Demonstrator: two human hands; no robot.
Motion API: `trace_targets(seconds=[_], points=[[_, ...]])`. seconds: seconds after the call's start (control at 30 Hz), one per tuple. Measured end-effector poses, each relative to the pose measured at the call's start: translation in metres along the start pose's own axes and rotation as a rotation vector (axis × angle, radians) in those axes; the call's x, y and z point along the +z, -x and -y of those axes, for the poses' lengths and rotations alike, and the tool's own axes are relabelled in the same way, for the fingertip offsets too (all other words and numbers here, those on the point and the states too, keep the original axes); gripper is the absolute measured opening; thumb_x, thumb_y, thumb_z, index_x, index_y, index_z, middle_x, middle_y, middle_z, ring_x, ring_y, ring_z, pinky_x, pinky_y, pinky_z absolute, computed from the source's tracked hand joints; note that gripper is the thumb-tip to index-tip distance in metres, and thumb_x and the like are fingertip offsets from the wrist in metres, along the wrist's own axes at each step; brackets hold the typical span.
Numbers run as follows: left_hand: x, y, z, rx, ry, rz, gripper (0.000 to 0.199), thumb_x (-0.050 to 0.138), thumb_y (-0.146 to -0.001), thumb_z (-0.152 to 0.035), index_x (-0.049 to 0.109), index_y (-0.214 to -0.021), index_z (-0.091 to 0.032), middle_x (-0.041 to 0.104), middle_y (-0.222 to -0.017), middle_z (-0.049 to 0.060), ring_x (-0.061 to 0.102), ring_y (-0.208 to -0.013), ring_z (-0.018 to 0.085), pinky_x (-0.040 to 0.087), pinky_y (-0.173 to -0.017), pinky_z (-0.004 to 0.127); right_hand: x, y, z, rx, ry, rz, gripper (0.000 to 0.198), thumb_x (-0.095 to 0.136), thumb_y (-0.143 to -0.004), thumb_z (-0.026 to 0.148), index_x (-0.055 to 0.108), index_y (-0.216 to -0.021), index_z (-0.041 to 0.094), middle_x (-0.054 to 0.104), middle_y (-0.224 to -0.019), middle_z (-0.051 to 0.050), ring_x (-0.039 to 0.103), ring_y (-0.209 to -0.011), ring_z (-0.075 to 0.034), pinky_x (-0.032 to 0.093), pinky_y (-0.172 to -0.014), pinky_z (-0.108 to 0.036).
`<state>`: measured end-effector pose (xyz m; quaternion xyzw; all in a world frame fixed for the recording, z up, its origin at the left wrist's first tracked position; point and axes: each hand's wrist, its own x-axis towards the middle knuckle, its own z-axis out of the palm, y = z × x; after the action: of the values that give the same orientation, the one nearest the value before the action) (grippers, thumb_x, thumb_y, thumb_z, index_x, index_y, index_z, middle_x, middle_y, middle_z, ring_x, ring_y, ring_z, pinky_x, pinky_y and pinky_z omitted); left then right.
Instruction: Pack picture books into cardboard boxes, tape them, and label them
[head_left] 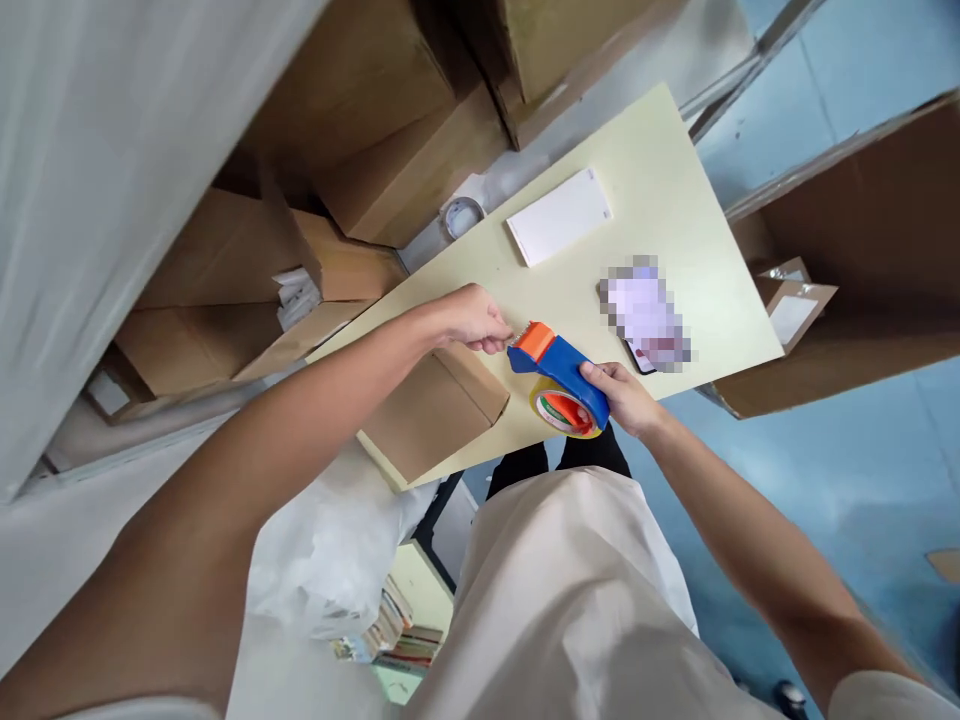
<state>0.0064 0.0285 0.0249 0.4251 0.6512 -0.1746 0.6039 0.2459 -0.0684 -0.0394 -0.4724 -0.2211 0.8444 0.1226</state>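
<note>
Okay, clock face time: put the tape dispenser [564, 365] in the middle, with 12 at the top of the view. It's held up over the near edge of the bench [701, 300], blue body, orange toothed end aimed at about 10 o'clock, yellow tape roll [574, 412] hanging on the 6 o'clock side.

Right hand [628, 396] has it from between 3 and 4. The thumb presses on the blue body and the other fingers are mostly hidden behind it, so they're clearly closed around the thing. My guess is the grip sits at the back so the teeth stay clear of that hand and face the other one.

Left hand [478, 318] is at 10 o'clock, fingertips pressed together right by the teeth. Looks like a pinch on the loose tape end, but that bit's too small to be sure. Holding from opposite ends probably keeps the dispenser steady.

Small brown carton [427, 415] lies on the bench between 8 and 9, partly under the left wrist, probably there so it's within easy reach. White flat box [561, 215] is up at 12, phone [646, 318] at 2 with its screen blurred out; both seem kept off to the far side to leave elbow room. A spare tape roll [463, 216] sits at 11, just past the bench's edge.
</note>
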Motion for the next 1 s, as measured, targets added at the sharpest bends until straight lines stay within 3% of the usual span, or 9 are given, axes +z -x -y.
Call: trace_targets(seconds=[0.13, 0.23, 0.37, 0.5, 0.6, 0.73, 1.0], points=[[-0.012, -0.018, 0.017, -0.099, -0.109, 0.005, 0.019, 0.069, -0.063, -0.032, 0.063, -0.053, -0.017, 0.066, -0.059, 0.004, 0.057, -0.052, 0.011, 0.045, -0.053, 0.023, -0.017, 0.005, -0.02, 0.165, -0.165, 0.038, 0.047, 0.065, -0.07, 0.06, 0.066, -0.064, 0.013, 0.063, -0.05, -0.004, 0.054, -0.042, -0.012, 0.043, -0.043, -0.023], [-0.016, -0.026, 0.032, -0.15, -0.311, 0.001, 0.019, 0.068, -0.061, -0.034, 0.063, -0.051, -0.019, 0.064, -0.056, 0.004, 0.057, -0.052, 0.013, 0.044, -0.052, 0.025, -0.026, 0.011, -0.044, 0.274, -0.222, 0.032, 0.042, 0.068, -0.071, 0.054, 0.07, -0.073, 0.013, 0.069, -0.061, -0.006, 0.059, -0.049, -0.014, 0.046, -0.047, -0.023], [-0.003, -0.031, 0.033, -0.185, -0.75, 0.014, 0.013, 0.063, -0.059, -0.034, 0.065, -0.053, -0.022, 0.065, -0.058, 0.003, 0.059, -0.061, 0.018, 0.044, -0.055, 0.027, -0.022, 0.013, -0.074, 0.335, -0.273, 0.07, 0.036, 0.069, -0.071, 0.052, 0.07, -0.072, 0.015, 0.068, -0.058, -0.004, 0.059, -0.048, -0.013, 0.048, -0.047, -0.023], [0.015, -0.033, 0.023, -0.19, -1.002, 0.013, 0.019, 0.06, -0.061, -0.035, 0.071, -0.073, -0.025, 0.07, -0.08, 0.005, 0.062, -0.078, 0.023, 0.045, -0.065, 0.029, -0.015, 0.014, -0.095, 0.365, -0.299, 0.095, 0.038, 0.066, -0.073, 0.053, 0.071, -0.075, 0.015, 0.068, -0.059, -0.004, 0.059, -0.047, -0.013, 0.048, -0.046, -0.023], [0.025, -0.03, 0.02, -0.198, -1.106, 0.014, 0.027, 0.058, -0.065, -0.036, 0.072, -0.084, -0.023, 0.069, -0.089, 0.009, 0.061, -0.085, 0.025, 0.045, -0.072, 0.032, -0.013, 0.017, -0.104, 0.352, -0.341, 0.109, 0.036, 0.066, -0.075, 0.05, 0.071, -0.084, 0.015, 0.071, -0.067, -0.005, 0.063, -0.055, -0.014, 0.051, -0.052, -0.023], [0.036, -0.023, 0.022, -0.149, -1.219, -0.003, 0.026, 0.055, -0.069, -0.035, 0.071, -0.082, -0.02, 0.068, -0.082, 0.012, 0.062, -0.081, 0.027, 0.045, -0.068, 0.035, -0.007, 0.019, -0.108, 0.335, -0.384, 0.094, 0.033, 0.066, -0.077, 0.045, 0.07, -0.091, 0.016, 0.072, -0.072, -0.006, 0.065, -0.059, -0.015, 0.053, -0.053, -0.023], [0.042, -0.023, 0.038, -0.04, -1.256, -0.082, 0.029, 0.055, -0.073, -0.042, 0.07, -0.074, -0.018, 0.066, -0.072, 0.014, 0.061, -0.074, 0.028, 0.045, -0.064, 0.038, 0.002, 0.015, -0.123, 0.32, -0.339, 0.117, 0.037, 0.065, -0.076, 0.051, 0.069, -0.071, 0.014, 0.07, -0.063, -0.007, 0.06, -0.048, -0.014, 0.049, -0.041, -0.023]])
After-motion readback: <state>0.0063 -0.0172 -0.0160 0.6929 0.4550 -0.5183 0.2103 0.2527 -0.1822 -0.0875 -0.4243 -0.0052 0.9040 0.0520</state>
